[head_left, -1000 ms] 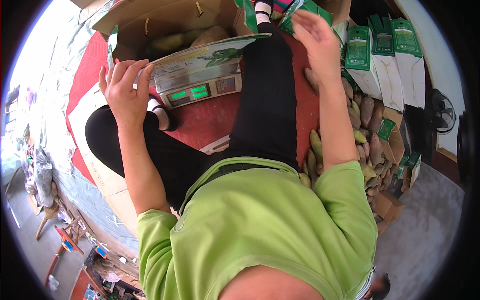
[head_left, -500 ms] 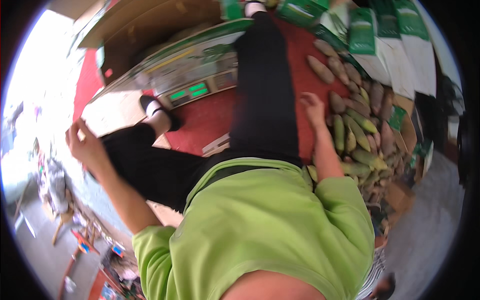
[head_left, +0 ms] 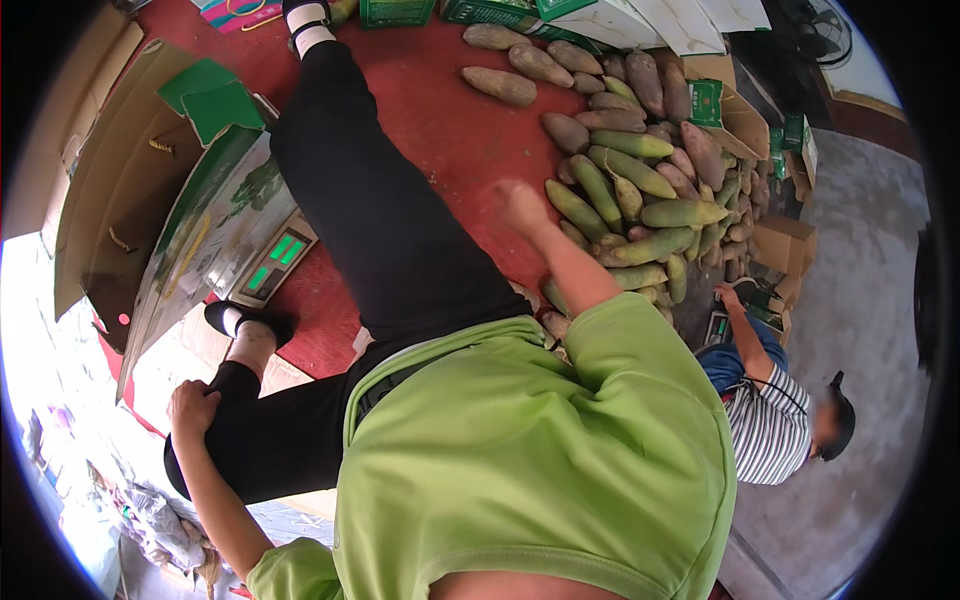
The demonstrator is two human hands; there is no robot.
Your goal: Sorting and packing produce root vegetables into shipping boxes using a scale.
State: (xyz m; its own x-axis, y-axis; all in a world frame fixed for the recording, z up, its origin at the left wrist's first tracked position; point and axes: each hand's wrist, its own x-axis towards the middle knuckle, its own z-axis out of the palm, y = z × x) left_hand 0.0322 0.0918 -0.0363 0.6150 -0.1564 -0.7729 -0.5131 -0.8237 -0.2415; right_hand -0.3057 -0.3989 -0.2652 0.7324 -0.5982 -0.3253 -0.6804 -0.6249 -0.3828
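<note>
My left hand (head_left: 193,408) is closed at my bent left knee, its curled fingers against a fold of the black trouser leg (head_left: 270,440). Out over the red floor covering (head_left: 440,130) is my right hand (head_left: 522,207), smeared by motion; whether its fingers are closed does not show. Just right of it lies a heap of green radishes (head_left: 598,190) mixed with long brownish-red roots (head_left: 540,64). Beyond my left foot, a scale with lit green displays (head_left: 275,262) stands partly under an open cardboard gift box (head_left: 110,190) with rope handles.
Green and white cartons (head_left: 640,25) line the far edge. Open brown cardboard boxes (head_left: 785,245) stand right of the heap. At the right, another person (head_left: 770,410) in a striped shirt reaches toward a box. Bagged clutter (head_left: 160,525) lies at lower left.
My view has turned, bringing the other person into sight. My left hand has come down from the air to my knee. My right hand has moved and now blurs beside the heap.
</note>
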